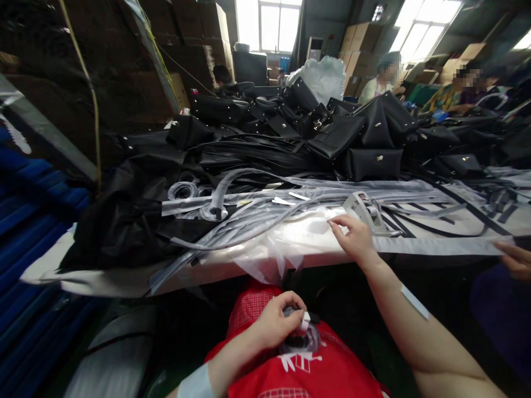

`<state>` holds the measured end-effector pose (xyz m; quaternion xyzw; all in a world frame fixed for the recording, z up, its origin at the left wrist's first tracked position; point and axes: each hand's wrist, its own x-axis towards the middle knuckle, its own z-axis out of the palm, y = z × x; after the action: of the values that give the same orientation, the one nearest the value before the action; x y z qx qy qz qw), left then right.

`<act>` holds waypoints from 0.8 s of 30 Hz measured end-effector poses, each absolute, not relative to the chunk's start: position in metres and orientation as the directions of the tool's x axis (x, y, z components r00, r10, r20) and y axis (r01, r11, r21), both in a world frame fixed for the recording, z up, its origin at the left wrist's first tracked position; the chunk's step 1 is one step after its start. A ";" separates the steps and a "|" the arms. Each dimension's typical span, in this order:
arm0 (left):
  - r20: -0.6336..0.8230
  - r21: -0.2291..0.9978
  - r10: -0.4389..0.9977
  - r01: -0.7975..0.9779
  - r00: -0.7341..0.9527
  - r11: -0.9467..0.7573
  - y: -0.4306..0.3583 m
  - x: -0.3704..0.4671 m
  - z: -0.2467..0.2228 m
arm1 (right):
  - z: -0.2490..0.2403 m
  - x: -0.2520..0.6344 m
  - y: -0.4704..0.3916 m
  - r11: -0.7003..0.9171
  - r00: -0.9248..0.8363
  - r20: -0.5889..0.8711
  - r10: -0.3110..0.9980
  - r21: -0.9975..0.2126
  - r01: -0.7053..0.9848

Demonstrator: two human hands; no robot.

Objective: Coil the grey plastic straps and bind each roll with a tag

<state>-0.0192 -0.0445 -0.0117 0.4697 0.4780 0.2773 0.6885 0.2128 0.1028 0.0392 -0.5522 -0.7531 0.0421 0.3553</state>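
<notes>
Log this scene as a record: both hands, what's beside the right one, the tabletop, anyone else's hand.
Left hand: holds a translucent coil over red clothing
Right hand: fingertips close together; anything held is unclear
Beside right hand: pale gray device
Tabletop: gray strips, with black bags piled behind
Co-worker's hand: at the right end of a pale strip

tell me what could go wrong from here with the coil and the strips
The coil at the left hand rests on the red apron, so it might slip off if let go. The grey strips reach the table's front edge and could slide down.
</notes>
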 end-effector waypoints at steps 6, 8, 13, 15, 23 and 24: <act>-0.382 0.922 0.836 0.106 0.395 0.372 -0.044 -0.023 -0.008 | 0.039 0.260 0.147 0.098 0.163 0.538 0.827 -0.424 0.901; -0.379 0.924 0.841 0.102 0.386 0.369 -0.044 -0.026 -0.009 | 0.040 0.288 0.148 -0.056 0.293 0.514 0.806 -0.427 0.903; -0.385 0.919 0.825 0.086 0.413 0.386 -0.043 -0.028 -0.013 | 0.027 0.357 0.144 -0.364 0.511 0.223 0.830 -0.478 0.800; -0.371 0.925 0.825 0.094 0.427 0.367 -0.042 -0.025 -0.014 | 0.017 0.375 0.142 -0.422 0.532 0.080 0.843 -0.514 0.746; -0.360 0.931 0.826 0.106 0.433 0.350 -0.043 -0.018 -0.011 | -0.005 0.396 0.132 -0.373 0.542 -0.024 0.840 -0.751 0.545; -0.361 0.930 0.828 0.096 0.429 0.355 -0.043 -0.018 -0.011 | -0.003 0.395 0.130 -0.339 0.529 -0.011 0.849 -0.779 0.528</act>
<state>-0.0176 -0.0432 -0.0108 0.5003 0.4621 0.2687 0.6811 0.3953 0.1304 -0.0033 -0.7897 -0.4358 0.2139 0.3751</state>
